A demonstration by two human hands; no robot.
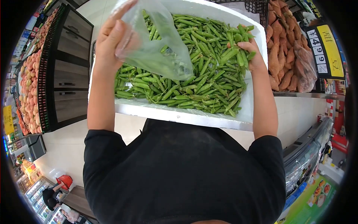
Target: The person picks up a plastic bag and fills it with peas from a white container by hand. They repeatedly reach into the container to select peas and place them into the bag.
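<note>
Left fingers (pixel 119 27) grip a plastic bag (pixel 162 56), apparently raised to keep it handy, while right fingers (pixel 244 45) clasp a bunch of pods (pixel 231 56) above loose pea pods (pixel 167 91) in the foam box (pixel 149 114) beneath.

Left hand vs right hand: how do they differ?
The left hand grips a translucent plastic bag; the right hand holds a bunch of green pods. The left hand is at the left side of the white box, the right hand at its right side. Both are bare.

Pale floor (pixel 61 151) — tiled, apparently.
</note>
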